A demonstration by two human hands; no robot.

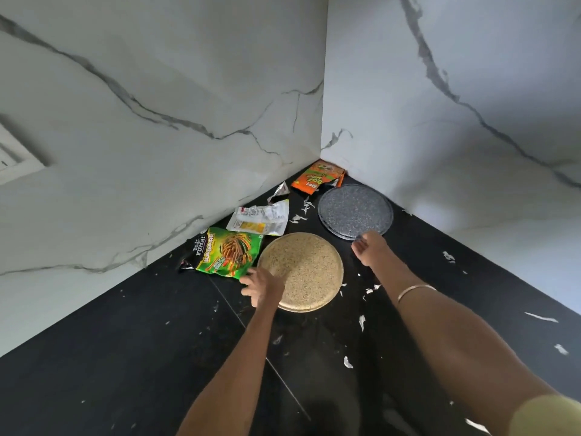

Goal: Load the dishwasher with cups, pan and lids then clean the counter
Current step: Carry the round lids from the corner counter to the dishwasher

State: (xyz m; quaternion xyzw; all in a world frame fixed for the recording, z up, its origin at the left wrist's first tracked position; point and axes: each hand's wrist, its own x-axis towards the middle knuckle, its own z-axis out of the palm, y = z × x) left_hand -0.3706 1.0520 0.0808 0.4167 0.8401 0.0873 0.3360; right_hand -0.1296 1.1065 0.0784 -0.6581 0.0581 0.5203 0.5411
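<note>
Black counter [125, 357] in a corner of white veined marble walls [157, 89]. Green snack packet [228, 251], white wrapper [261, 218] and orange packet [317, 177] lie along the left wall; torn paper scraps [361, 322] scattered about. Tan speckled lid [309, 269] lies flat, left hand [262, 286] gripping its near-left edge. Grey speckled lid [352, 209] lies flat towards the corner; right hand [369, 248], fingers curled, touches its near rim. Bare counter nearer the person.
</note>
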